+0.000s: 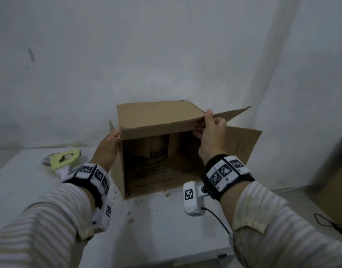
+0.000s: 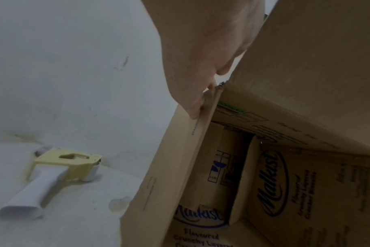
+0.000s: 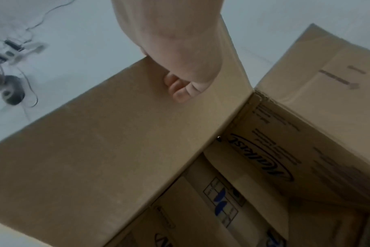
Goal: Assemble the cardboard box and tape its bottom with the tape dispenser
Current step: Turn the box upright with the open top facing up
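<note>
A brown printed cardboard box (image 1: 152, 115) lies on its side on the white table (image 1: 21, 190), its open end facing me. My left hand (image 1: 109, 145) grips the left flap near the box's upper left corner, thumb along the flap's edge (image 2: 194, 108); its fingers are hidden behind the cardboard. My right hand (image 1: 210, 128) pinches the top flap at its right corner, thumb on top and fingers (image 3: 180, 90) underneath. The right flap (image 1: 241, 144) hangs outward. A yellow tape dispenser (image 1: 63, 159) with a white handle (image 2: 32, 188) lies on the table left of the box, untouched.
The wall stands right behind the box. More cardboard (image 1: 336, 190) leans at the far right beside a black cable (image 1: 324, 221). Crumbs (image 1: 139, 206) dot the table in front of the box. The table's front edge (image 1: 185, 254) runs just below my forearms.
</note>
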Action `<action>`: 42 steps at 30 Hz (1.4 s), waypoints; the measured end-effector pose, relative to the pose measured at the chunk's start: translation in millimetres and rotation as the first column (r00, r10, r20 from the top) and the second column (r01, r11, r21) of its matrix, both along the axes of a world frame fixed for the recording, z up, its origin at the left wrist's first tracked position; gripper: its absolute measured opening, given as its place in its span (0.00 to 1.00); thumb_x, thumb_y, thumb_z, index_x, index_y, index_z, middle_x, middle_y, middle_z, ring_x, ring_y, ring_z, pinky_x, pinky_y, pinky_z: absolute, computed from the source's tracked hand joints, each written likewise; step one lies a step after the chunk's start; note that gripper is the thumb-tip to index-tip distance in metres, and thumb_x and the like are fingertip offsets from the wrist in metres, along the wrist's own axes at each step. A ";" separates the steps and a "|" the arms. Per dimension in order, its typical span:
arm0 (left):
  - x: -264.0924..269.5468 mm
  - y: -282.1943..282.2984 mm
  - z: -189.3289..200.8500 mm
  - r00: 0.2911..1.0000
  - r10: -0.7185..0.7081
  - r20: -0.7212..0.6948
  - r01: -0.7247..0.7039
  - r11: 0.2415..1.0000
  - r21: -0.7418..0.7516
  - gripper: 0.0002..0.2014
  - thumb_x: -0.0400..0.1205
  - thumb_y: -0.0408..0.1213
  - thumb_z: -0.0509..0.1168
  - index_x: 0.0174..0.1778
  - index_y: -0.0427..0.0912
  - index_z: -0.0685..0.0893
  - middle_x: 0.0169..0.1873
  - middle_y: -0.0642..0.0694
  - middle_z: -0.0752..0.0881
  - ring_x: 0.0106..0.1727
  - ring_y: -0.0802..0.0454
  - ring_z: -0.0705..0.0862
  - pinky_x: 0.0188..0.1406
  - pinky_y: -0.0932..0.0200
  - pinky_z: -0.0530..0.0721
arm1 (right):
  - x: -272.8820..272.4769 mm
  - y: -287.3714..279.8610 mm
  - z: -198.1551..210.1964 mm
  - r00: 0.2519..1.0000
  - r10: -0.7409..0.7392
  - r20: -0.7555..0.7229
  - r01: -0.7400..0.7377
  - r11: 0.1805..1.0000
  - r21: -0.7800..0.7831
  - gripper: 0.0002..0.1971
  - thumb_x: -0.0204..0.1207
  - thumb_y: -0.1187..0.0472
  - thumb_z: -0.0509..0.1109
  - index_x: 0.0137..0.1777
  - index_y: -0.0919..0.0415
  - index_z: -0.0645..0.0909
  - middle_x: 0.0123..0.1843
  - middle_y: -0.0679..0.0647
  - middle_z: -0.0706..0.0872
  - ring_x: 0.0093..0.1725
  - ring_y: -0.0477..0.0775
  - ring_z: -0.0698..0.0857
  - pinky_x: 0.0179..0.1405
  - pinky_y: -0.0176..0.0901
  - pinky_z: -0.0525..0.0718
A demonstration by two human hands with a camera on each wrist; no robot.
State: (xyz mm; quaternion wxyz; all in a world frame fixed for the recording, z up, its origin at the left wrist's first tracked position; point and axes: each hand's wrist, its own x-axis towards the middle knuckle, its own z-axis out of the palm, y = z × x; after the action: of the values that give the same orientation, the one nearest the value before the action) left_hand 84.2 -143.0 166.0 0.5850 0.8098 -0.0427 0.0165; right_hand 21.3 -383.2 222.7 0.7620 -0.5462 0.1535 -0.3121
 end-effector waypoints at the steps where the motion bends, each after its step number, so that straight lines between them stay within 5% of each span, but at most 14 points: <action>1: -3.0 -3.4 -0.6 1.000 -0.017 0.016 0.017 0.999 -0.042 0.17 0.86 0.32 0.51 0.62 0.40 0.83 0.61 0.45 0.84 0.61 0.52 0.83 0.46 0.70 0.78 | 5.5 -1.1 1.1 1.000 0.022 0.003 -0.022 0.997 -0.073 0.09 0.82 0.51 0.63 0.48 0.54 0.69 0.46 0.52 0.79 0.46 0.53 0.81 0.48 0.50 0.84; 4: -5.5 -11.2 -6.9 0.998 0.033 0.046 -0.024 0.985 -0.173 0.17 0.86 0.41 0.50 0.59 0.48 0.84 0.53 0.55 0.87 0.48 0.71 0.86 0.50 0.64 0.81 | 23.6 -5.4 -0.8 0.998 0.036 -0.058 -0.056 0.920 -0.389 0.16 0.80 0.54 0.67 0.65 0.56 0.70 0.58 0.53 0.77 0.59 0.54 0.78 0.61 0.48 0.79; 7: -6.2 -20.7 -11.8 0.986 0.161 0.036 -0.152 0.971 -0.183 0.24 0.84 0.56 0.50 0.71 0.48 0.74 0.63 0.55 0.77 0.65 0.57 0.76 0.71 0.51 0.72 | 38.9 -9.9 -8.4 0.980 -0.013 -0.196 -0.133 0.693 -0.709 0.27 0.79 0.56 0.68 0.77 0.53 0.65 0.74 0.59 0.66 0.71 0.58 0.70 0.72 0.51 0.72; 9: -4.6 -27.0 -10.3 0.971 0.234 0.053 -0.228 0.969 -0.099 0.26 0.85 0.57 0.50 0.73 0.44 0.70 0.61 0.52 0.73 0.62 0.55 0.72 0.65 0.54 0.70 | 48.0 -14.5 -16.1 0.955 -0.071 -0.289 -0.219 0.487 -0.845 0.31 0.80 0.54 0.67 0.80 0.49 0.60 0.78 0.61 0.60 0.77 0.62 0.64 0.75 0.54 0.68; 14: 18.0 -42.9 -9.1 0.914 0.401 0.065 -0.398 0.916 -0.055 0.28 0.79 0.61 0.58 0.55 0.36 0.76 0.45 0.43 0.77 0.52 0.38 0.81 0.42 0.56 0.73 | 69.4 -32.2 -36.6 0.907 -0.186 -0.377 -0.358 0.128 -0.925 0.31 0.82 0.48 0.61 0.83 0.45 0.54 0.85 0.59 0.51 0.84 0.65 0.51 0.82 0.64 0.53; 16: 24.2 -48.5 -8.6 0.873 0.487 0.022 -0.485 0.872 -0.060 0.28 0.76 0.60 0.60 0.57 0.36 0.76 0.47 0.42 0.80 0.49 0.37 0.82 0.38 0.57 0.71 | 74.5 -39.2 -44.8 0.908 -0.196 -0.370 -0.372 0.026 -0.928 0.29 0.82 0.47 0.59 0.82 0.45 0.56 0.85 0.58 0.54 0.84 0.64 0.51 0.81 0.66 0.51; 20: 24.2 -63.7 -5.0 0.839 0.541 0.056 -0.543 0.839 0.029 0.23 0.82 0.45 0.57 0.74 0.51 0.66 0.69 0.41 0.71 0.59 0.40 0.78 0.58 0.49 0.74 | 77.8 -49.0 -63.2 0.930 -0.193 -0.313 -0.337 -0.108 -0.935 0.26 0.82 0.47 0.58 0.80 0.47 0.60 0.82 0.57 0.62 0.82 0.63 0.57 0.80 0.67 0.51; 24: 20.8 -75.4 -6.6 0.809 0.567 0.156 -0.588 0.781 0.209 0.18 0.85 0.43 0.52 0.70 0.48 0.76 0.72 0.38 0.67 0.63 0.34 0.78 0.66 0.48 0.74 | 76.8 -58.9 -74.5 0.960 -0.104 -0.259 -0.266 -0.058 -0.962 0.26 0.80 0.52 0.63 0.78 0.52 0.65 0.80 0.57 0.63 0.82 0.62 0.57 0.82 0.64 0.49; 27: 22.5 -76.2 -10.8 0.788 0.582 0.198 -0.614 0.762 0.204 0.18 0.85 0.42 0.52 0.69 0.45 0.78 0.71 0.35 0.68 0.63 0.32 0.78 0.65 0.46 0.74 | 72.4 -75.0 -83.2 0.968 -0.077 -0.238 -0.226 0.140 -0.964 0.26 0.78 0.58 0.66 0.76 0.57 0.67 0.82 0.61 0.60 0.83 0.64 0.52 0.82 0.64 0.54; 31: 24.9 -72.4 -18.8 0.757 0.600 0.259 -0.650 0.732 0.203 0.19 0.86 0.44 0.51 0.69 0.45 0.78 0.70 0.33 0.70 0.64 0.33 0.77 0.66 0.45 0.75 | 64.1 -101.5 -96.3 0.943 -0.234 -0.237 -0.137 0.374 -0.917 0.36 0.74 0.63 0.69 0.81 0.61 0.59 0.86 0.63 0.47 0.85 0.65 0.45 0.82 0.64 0.51; 36: 21.9 -67.3 -34.2 0.776 0.511 0.369 -0.601 0.778 0.185 0.22 0.87 0.48 0.51 0.72 0.41 0.77 0.68 0.31 0.73 0.68 0.37 0.74 0.68 0.48 0.73 | 64.3 -127.1 -95.3 0.929 -0.220 -0.297 -0.171 0.459 -0.872 0.40 0.78 0.64 0.66 0.85 0.59 0.48 0.85 0.63 0.35 0.84 0.66 0.40 0.82 0.59 0.51; 39: 15.2 -67.3 -40.5 0.805 0.458 0.378 -0.558 0.799 0.222 0.22 0.86 0.45 0.55 0.76 0.42 0.71 0.72 0.33 0.69 0.73 0.39 0.68 0.73 0.47 0.68 | 70.1 -135.2 -89.6 0.931 -0.146 -0.335 -0.218 0.513 -0.830 0.35 0.80 0.66 0.64 0.83 0.56 0.53 0.85 0.61 0.37 0.84 0.63 0.43 0.81 0.52 0.57; 42: 13.2 -62.5 -44.8 0.816 0.429 0.388 -0.540 0.805 0.246 0.25 0.84 0.45 0.60 0.77 0.44 0.67 0.75 0.33 0.66 0.75 0.38 0.66 0.74 0.44 0.67 | 77.8 -137.6 -90.4 0.967 -0.088 -0.239 -0.155 0.544 -0.825 0.29 0.76 0.72 0.63 0.77 0.57 0.62 0.86 0.60 0.45 0.84 0.63 0.54 0.76 0.57 0.71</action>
State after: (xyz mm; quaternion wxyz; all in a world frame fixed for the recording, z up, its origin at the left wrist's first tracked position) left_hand 97.4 -205.5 121.2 0.3947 0.8694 0.0737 0.2879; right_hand 99.1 -520.8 132.3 0.3884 -0.8810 0.0708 -0.2606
